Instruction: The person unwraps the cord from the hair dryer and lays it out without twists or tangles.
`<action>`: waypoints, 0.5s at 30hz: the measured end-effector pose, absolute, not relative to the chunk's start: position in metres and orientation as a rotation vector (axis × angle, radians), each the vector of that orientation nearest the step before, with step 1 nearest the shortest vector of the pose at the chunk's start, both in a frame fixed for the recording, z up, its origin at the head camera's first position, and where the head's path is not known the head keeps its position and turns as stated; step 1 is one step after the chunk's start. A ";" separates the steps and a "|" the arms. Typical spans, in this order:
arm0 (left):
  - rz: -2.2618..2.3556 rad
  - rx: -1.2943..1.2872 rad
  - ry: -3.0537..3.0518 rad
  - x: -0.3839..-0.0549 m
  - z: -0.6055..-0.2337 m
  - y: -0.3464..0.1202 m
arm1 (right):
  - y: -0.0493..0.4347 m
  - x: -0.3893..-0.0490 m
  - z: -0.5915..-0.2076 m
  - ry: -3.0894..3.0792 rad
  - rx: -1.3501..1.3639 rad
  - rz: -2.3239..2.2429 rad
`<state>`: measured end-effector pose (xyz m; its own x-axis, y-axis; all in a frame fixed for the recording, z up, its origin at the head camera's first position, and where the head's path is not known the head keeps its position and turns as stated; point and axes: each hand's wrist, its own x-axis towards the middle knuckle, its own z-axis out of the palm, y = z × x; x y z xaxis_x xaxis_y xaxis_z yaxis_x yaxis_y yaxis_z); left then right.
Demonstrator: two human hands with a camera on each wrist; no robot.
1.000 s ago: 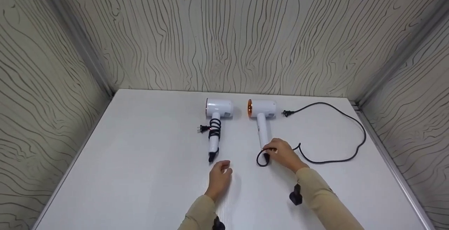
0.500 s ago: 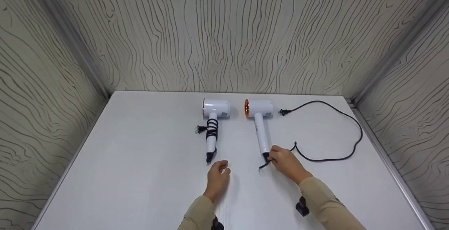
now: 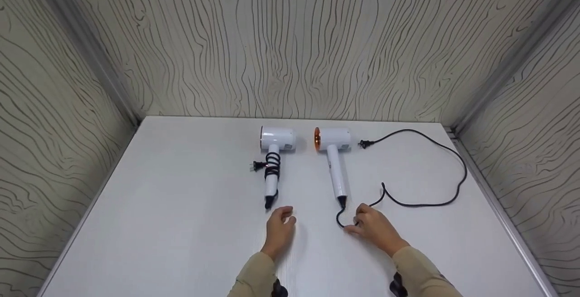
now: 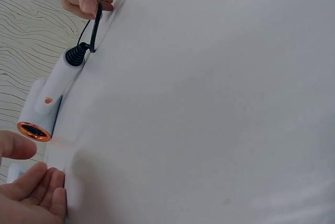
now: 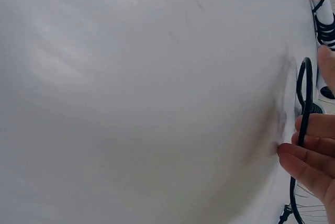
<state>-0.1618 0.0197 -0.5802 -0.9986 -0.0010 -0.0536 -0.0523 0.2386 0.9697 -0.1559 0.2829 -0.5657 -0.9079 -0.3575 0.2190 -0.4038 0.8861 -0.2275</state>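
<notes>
Two white hair dryers lie on a white table (image 3: 181, 197). The right hair dryer (image 3: 336, 170) has an orange-rimmed nozzle, and its black cord (image 3: 430, 205) is unwound. My right hand (image 3: 374, 229) holds this cord a short way from the handle's end. In the right wrist view the cord runs between the fingers (image 5: 309, 169), with the thumb set apart from them. Around the handle of the left hair dryer (image 3: 277, 139) its own cord (image 3: 273, 165) is coiled. My left hand (image 3: 279, 231) hovers just in front of that dryer, fingers loosely bent, holding nothing.
Beyond the right dryer, the loose cord makes a wide curve ending at a plug (image 3: 366, 143). Another plug (image 3: 258, 165) sticks out left of the coiled cord. A wood-grain-patterned back wall (image 3: 290, 47) and side walls enclose the table.
My right hand has moved from the handle's lower end toward me, drawing the cord's near part out into a curve below the handle. My left hand stays about where it was.
</notes>
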 end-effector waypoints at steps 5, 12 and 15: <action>1.902 -0.078 2.437 -0.161 -0.578 0.021 | 0.280 -0.155 -0.570 -2.840 0.580 0.390; 1.902 -0.083 2.457 -0.161 -0.579 0.022 | 0.271 -0.160 -0.565 -2.992 0.364 0.587; 1.903 -0.084 2.462 -0.160 -0.579 0.022 | 0.268 -0.165 -0.561 -3.081 0.266 0.712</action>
<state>-0.1602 0.0216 -0.5795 -0.9982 -0.0251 -0.0553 -0.0598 0.2512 0.9661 -0.1652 0.2676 -0.5606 -0.9854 -0.1699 0.0063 -0.1554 0.8853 -0.4384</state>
